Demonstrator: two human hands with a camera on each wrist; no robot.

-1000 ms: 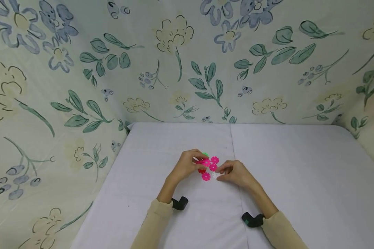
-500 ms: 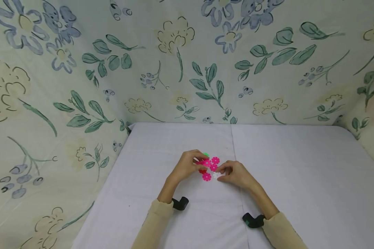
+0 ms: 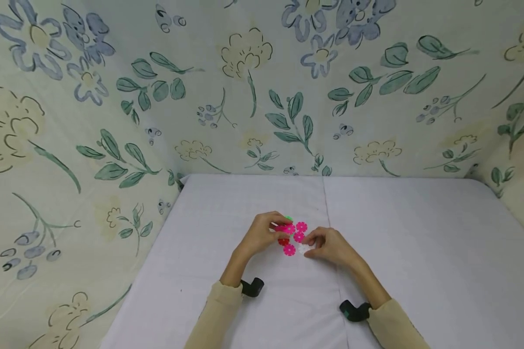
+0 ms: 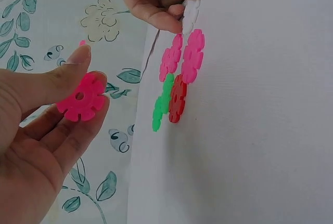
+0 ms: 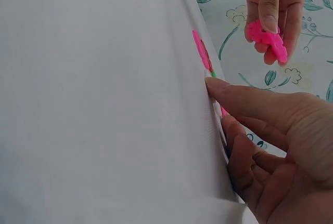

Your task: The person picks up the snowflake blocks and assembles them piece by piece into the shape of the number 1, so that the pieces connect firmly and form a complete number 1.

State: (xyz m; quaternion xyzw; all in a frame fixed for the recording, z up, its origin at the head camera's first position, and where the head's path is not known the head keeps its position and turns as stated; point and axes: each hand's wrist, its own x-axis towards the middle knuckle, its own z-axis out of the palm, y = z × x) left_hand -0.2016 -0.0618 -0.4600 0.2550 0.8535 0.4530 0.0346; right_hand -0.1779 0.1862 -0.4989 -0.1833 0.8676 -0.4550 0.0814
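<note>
My left hand [image 3: 262,232] is raised over the table and pinches pink flower-shaped plastic discs [image 4: 83,98] between thumb and fingers. At least two seem joined together in the right wrist view. My right hand [image 3: 331,245] is low at the cloth, its thumb and curled fingers on a white notched disc [image 4: 191,15], partly hidden by them. Between the hands lie loose pink discs [image 3: 289,249], a red disc [image 4: 178,98] and a green disc [image 4: 164,102], which the left hand partly covers in the head view.
A white cloth [image 3: 419,252] with a seam or crease covers the table. Behind it and on the left hangs floral fabric [image 3: 244,121]. Black wrist camera mounts [image 3: 253,287] jut inward from both forearms.
The head view has shifted very slightly. Both hands keep almost the same place and hold, and the discs on the cloth show no clear movement.
</note>
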